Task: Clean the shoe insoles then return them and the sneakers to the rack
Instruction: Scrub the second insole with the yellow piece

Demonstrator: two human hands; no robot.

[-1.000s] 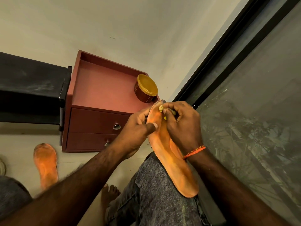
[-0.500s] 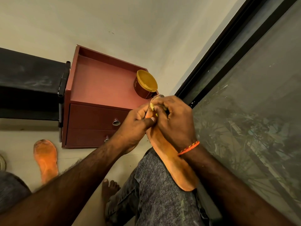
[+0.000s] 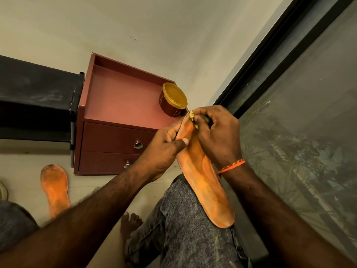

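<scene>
Both hands sat at the orange insole's [image 3: 202, 175] far end: my left hand [image 3: 164, 151] pinching its edge, my right hand [image 3: 216, 136] clamped on a yellow scrubber [image 3: 191, 114]; its length ran back along my thigh.

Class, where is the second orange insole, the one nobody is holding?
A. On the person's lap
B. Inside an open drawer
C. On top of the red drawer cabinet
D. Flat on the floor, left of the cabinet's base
D: the second insole lies on the pale floor, down-left of the red drawer cabinet.
</scene>
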